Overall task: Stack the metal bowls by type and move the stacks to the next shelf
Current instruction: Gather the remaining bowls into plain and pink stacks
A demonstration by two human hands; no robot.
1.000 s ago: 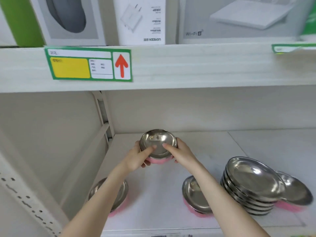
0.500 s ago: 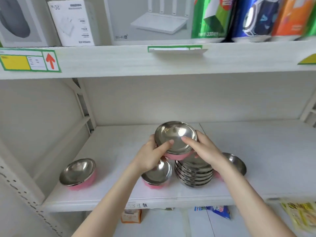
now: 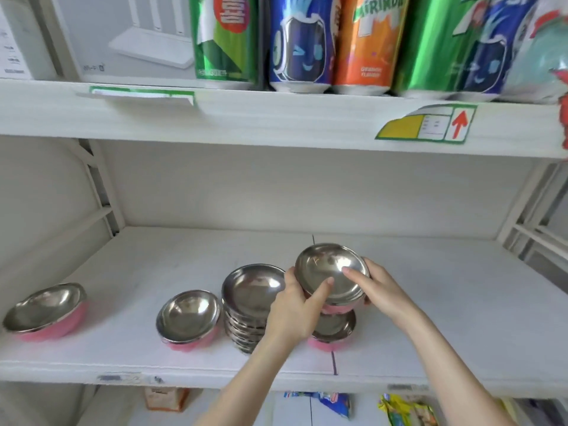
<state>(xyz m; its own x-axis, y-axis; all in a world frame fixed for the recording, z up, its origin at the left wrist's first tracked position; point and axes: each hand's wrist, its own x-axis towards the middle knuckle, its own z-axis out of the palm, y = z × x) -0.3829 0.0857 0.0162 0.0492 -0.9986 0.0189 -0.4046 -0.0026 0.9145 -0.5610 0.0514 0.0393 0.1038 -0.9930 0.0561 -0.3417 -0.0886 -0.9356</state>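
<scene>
Held bowl (image 3: 332, 273): metal inside, pink outside, carried above the shelf (image 3: 430, 302), tilted toward the camera. Left hand (image 3: 295, 312) grips its near-left rim, thumb (image 3: 319, 292) pressed inside the bowl, fingers wrapped underneath. Right hand (image 3: 379, 289) grips the right rim, thumb laid on the inner wall, fingers behind.

Directly below the held bowl: a second pink-bottomed bowl (image 3: 333, 332) resting on the shelf, partly hidden by the left hand.

Just left of the left hand: stack of plain metal bowls (image 3: 250, 298), nested; count not readable.

Further left, beside the stack: a pink-bottomed bowl (image 3: 187, 318). Well left, near the shelf end: another pink-bottomed bowl (image 3: 44, 309), tilted.

Above the hands: upper shelf with drink cans (image 3: 299, 41).
</scene>
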